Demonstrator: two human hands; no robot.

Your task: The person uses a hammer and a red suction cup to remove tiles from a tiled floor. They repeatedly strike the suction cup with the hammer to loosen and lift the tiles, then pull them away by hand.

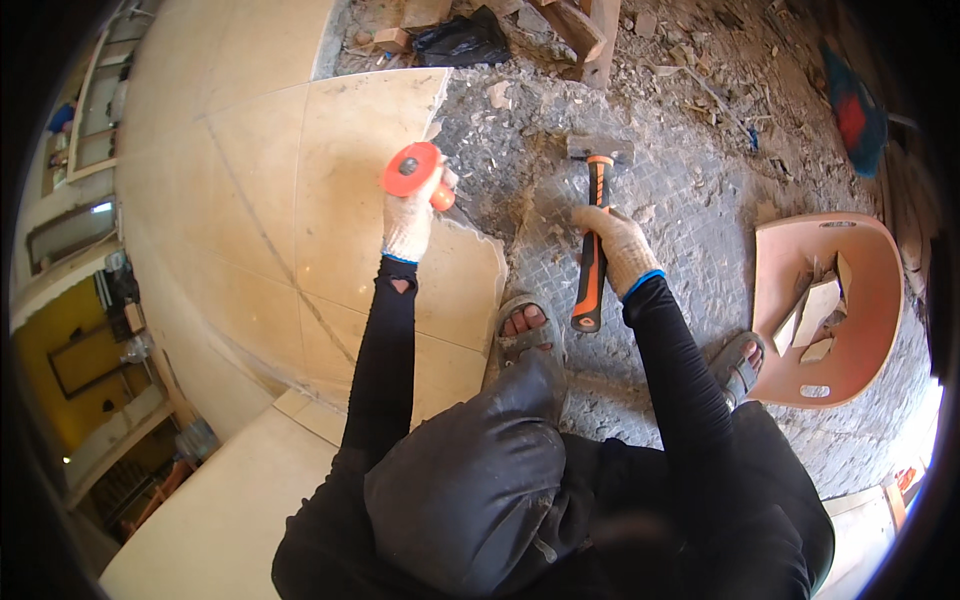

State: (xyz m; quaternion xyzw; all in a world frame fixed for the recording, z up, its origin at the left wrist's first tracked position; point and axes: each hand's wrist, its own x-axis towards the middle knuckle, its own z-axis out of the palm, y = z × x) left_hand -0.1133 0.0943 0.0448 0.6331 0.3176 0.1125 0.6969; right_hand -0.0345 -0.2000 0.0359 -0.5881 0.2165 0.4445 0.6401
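Note:
In a white knit glove, my left hand [407, 228] is closed round a chisel [411, 168] with a round orange hand guard. The chisel's dark shaft slants down toward the broken edge of the beige floor tiles [370, 125]; its tip is hard to make out. My right hand [620, 245], gloved too, grips the black and orange handle of a club hammer [597, 185]. The hammer's grey metal head is at the far end, above the bare grey floor and apart from the chisel.
At the right stands a pink plastic tub [850, 370] with broken tile pieces [815, 312] inside. Rubble [700, 75], a black plastic bag [462, 38] and wooden boards [600, 45] lie at the far side. My sandalled feet [525, 325] rest on the rough floor.

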